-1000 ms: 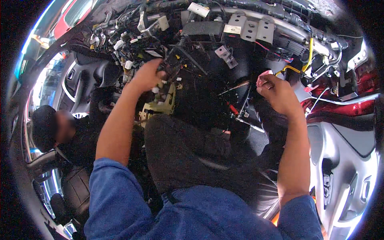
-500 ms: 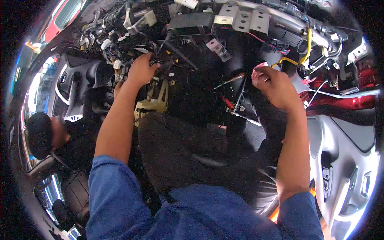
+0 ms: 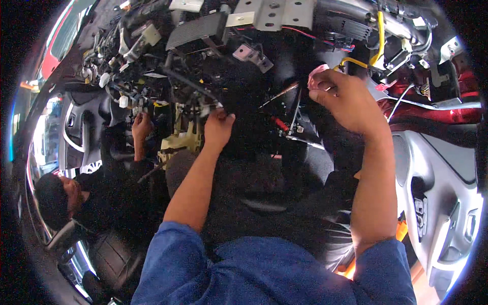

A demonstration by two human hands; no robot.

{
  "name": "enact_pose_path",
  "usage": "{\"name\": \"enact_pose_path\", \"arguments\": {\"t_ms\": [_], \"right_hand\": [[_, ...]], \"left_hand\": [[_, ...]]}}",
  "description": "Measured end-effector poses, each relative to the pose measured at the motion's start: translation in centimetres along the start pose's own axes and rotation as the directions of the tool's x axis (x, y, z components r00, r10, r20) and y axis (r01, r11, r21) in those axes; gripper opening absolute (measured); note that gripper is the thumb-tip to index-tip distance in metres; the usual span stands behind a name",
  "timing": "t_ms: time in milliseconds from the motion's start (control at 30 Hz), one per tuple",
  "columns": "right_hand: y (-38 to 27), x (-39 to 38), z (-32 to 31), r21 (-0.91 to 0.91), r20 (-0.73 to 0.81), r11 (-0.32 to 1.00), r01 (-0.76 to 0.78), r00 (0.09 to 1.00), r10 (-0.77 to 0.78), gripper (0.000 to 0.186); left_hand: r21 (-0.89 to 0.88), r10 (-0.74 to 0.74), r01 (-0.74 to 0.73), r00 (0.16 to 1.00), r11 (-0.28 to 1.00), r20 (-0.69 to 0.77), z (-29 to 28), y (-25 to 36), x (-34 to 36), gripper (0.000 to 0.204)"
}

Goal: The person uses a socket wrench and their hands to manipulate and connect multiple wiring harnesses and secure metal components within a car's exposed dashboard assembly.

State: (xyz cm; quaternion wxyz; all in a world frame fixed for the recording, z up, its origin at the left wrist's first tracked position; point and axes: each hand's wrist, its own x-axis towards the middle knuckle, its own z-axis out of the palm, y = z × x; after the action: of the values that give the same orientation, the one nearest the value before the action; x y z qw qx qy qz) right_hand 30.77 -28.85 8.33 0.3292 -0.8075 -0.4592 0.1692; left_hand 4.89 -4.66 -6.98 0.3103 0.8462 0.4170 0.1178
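Note:
My left hand (image 3: 218, 129) is closed, its fingertips pressed together beside a small whitish piece (image 3: 212, 108) near the end of a dark bar or cable (image 3: 190, 84). Whether it grips that piece or something else I cannot make out. Raised on the right, my right hand (image 3: 345, 99) is closed on a crumpled pink piece (image 3: 316, 76), which shows at its thumb and fingertips. A thin rod (image 3: 279, 96) and a red-handled tool (image 3: 278, 122) lie between my two hands, touching neither.
A stripped car dashboard spreads ahead: tangled wiring (image 3: 114, 76), a finned dark box (image 3: 198, 31), a metal bracket (image 3: 272, 15), yellow tubing (image 3: 380, 38). A cream plastic part (image 3: 175, 142) stands left. A co-worker's hand (image 3: 141, 127) reaches into wiring. A grey door panel (image 3: 432, 203) is right.
My left hand has moved right and nearer me, out of the wiring. The right hand still holds the pink piece. The view has shifted, and the co-worker's hand shows more fully.

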Motion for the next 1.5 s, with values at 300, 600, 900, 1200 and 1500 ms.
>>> {"name": "enact_pose_path", "arguments": {"t_ms": [300, 600, 900, 1200, 1500], "right_hand": [[0.2, -0.2, -0.7, -0.005, 0.042, 0.998, -0.066, 0.997, 0.066, 0.032], [-0.9, -0.2, -0.3, 0.047, 0.063, 0.998, 0.038, 0.997, -0.041, 0.035], [-9.6, 0.7, -3.2, 0.972, 0.165, 0.225, 0.069, 0.48, -0.862, 0.028], [-7.5, -2.4, -4.7, 0.987, 0.155, 0.154, -0.036, 0.387, -0.909, 0.022], [-3.5, -2.9, -3.8, 0.986, 0.148, 0.162, -0.027, 0.571, -0.807, 0.022]], "left_hand": [[0.349, 0.062, -0.035, 0.996, 0.937, -0.066, -2.1, -4.4, 2.5, 0.017], [-0.04, -0.269, 0.27, 0.919, 0.962, -0.288, -6.3, -9.3, 3.1, 0.037], [0.355, -0.163, 0.219, 0.97, 0.909, -0.182, -4.6, -13.5, 3.2, 0.048], [0.666, -0.072, -0.16, 0.949, 0.729, 0.308, -4.7, -1.1, -2.2, 0.061], [0.076, -0.363, 0.414, 0.679, 0.907, 0.638, 9.3, -0.9, 1.3, 0.041]]}}
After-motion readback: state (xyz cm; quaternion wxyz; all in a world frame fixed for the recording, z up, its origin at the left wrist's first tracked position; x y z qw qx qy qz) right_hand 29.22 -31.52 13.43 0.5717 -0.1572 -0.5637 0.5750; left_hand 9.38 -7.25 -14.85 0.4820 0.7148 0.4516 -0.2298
